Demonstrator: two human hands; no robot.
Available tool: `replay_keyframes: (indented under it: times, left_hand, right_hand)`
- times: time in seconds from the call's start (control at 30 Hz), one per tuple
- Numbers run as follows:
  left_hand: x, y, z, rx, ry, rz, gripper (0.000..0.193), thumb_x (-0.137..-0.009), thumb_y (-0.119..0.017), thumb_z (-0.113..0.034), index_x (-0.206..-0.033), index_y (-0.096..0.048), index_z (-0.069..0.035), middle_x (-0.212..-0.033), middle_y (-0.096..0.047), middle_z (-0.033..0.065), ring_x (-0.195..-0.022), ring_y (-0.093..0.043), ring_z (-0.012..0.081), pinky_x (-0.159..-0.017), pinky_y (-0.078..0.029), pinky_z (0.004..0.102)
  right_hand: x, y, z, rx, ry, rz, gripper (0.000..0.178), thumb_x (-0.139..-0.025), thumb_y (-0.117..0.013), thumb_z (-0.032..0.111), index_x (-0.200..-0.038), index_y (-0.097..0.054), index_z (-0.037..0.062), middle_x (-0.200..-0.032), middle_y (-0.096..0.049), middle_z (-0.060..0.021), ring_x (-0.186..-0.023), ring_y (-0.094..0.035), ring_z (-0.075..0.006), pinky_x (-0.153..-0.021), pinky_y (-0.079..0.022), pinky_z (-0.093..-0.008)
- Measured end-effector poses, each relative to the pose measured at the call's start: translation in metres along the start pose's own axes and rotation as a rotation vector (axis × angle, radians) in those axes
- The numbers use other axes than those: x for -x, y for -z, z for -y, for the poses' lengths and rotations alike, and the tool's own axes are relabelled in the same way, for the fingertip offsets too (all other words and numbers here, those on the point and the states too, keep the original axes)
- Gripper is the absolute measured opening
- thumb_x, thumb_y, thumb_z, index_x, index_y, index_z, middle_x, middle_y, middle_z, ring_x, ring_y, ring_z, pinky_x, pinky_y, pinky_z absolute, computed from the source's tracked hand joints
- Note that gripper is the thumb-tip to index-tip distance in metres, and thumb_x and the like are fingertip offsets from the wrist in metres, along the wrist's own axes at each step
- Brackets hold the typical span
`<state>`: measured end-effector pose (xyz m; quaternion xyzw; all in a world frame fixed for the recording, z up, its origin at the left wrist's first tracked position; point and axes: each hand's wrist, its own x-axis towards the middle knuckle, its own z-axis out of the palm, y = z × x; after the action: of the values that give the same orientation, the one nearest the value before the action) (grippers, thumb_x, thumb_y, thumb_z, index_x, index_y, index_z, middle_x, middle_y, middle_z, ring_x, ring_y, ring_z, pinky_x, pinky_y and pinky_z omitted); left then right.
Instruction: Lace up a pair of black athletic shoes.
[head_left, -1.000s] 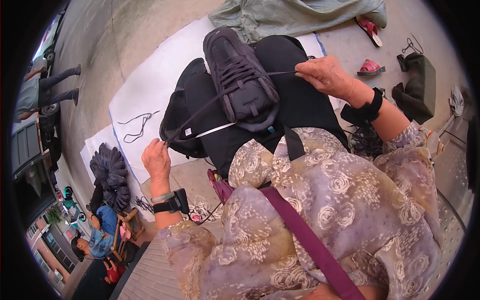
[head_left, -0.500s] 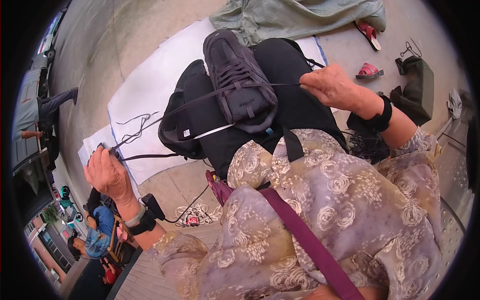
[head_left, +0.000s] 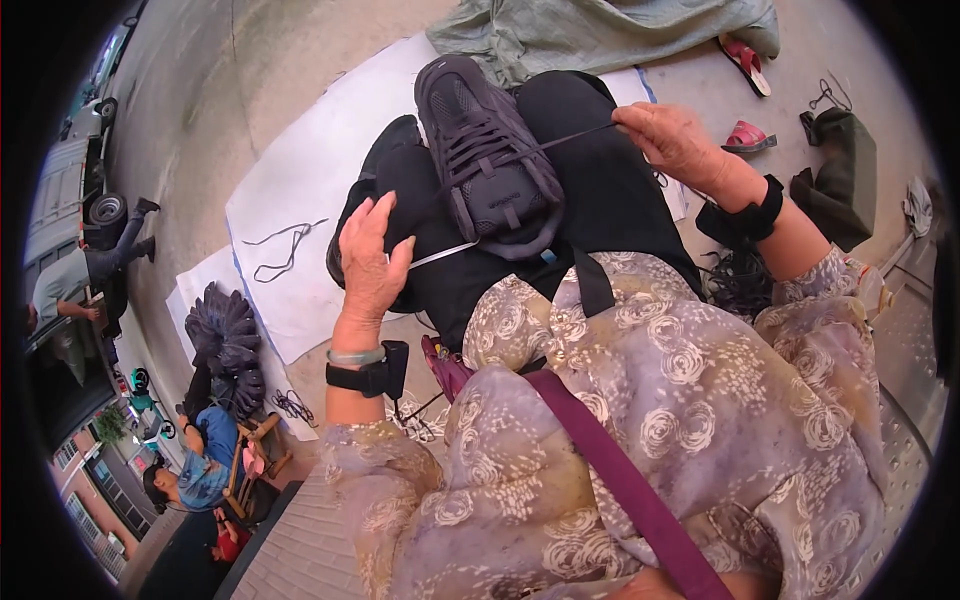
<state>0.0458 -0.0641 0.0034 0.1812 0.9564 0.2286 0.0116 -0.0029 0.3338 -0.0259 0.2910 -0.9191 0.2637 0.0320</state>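
Observation:
A dark grey sneaker rests on my black-clad lap, its toe away from me and its padded tongue near my waist. Crossed laces run over its top. My right hand pinches the end of a dark shoelace, drawn out taut from the sneaker to the right. To the left of the sneaker, my left hand is raised with fingers spread, holding nothing. Behind that hand, another black item, partly hidden, lies against my left leg; its kind is unclear.
A white sheet with a loose lace covers the ground ahead. Grey-green cloth lies beyond. Red sandals and a dark green box-like object are at right. A dark bundle and people are at left.
My left hand has let go of the lace it held out at the left and moved right, toward the sneaker, opening. My right hand still grips its lace end, slightly farther up.

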Motion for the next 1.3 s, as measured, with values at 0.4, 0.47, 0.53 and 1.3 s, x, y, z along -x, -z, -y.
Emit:
replay_keyframes:
  times: [0.4, 0.47, 0.53, 1.3]
  left_hand:
    - [0.01, 0.007, 0.004, -0.182, -0.169, 0.053, 0.011, -0.079, -0.056, -0.006, -0.09, -0.058, -0.007, -0.069, -0.054, 0.007, -0.07, -0.054, 0.0256, -0.088, -0.038, 0.0433]
    - [0.037, 0.017, 0.023, -0.167, -0.112, 0.128, 0.009, -0.08, -0.056, -0.006, -0.088, -0.058, -0.006, -0.069, -0.054, 0.0086, -0.07, -0.054, 0.0266, -0.087, -0.039, 0.0421]
    - [0.062, 0.037, 0.045, -0.191, -0.034, 0.198, 0.008, -0.079, -0.058, -0.006, -0.086, -0.059, -0.006, -0.07, -0.053, 0.0104, -0.072, -0.053, 0.0288, -0.085, -0.038, 0.0419]
    - [0.087, 0.207, 0.145, 0.361, 1.151, 0.432, 0.017, -0.085, -0.055, -0.019, -0.09, -0.064, -0.007, -0.073, -0.061, -0.0008, -0.058, -0.059, 0.0085, -0.051, -0.048, 0.0209]
  right_hand:
    - [0.045, 0.069, -0.143, 0.455, -0.099, 0.097, 0.019, -0.083, -0.054, 0.007, -0.102, -0.055, 0.0077, -0.093, -0.06, -0.0103, -0.083, -0.055, -0.0305, -0.073, -0.043, -0.0372]
    - [0.063, 0.092, -0.182, 0.438, -0.138, 0.031, 0.02, -0.086, -0.052, 0.011, -0.106, -0.055, 0.0076, -0.099, -0.061, -0.0116, -0.087, -0.057, -0.0333, -0.075, -0.045, -0.0396]
    - [0.072, 0.119, -0.197, 0.46, -0.289, 0.023, 0.024, -0.089, -0.05, 0.017, -0.112, -0.054, 0.0091, -0.103, -0.061, -0.0134, -0.093, -0.058, -0.0325, -0.079, -0.046, -0.037]
    - [-0.024, -0.019, 0.056, -1.412, -0.81, 0.26, 0.021, -0.085, -0.06, 0.028, -0.087, -0.063, 0.0073, -0.068, -0.055, 0.0034, -0.059, -0.049, -0.0062, -0.053, -0.042, -0.0201]
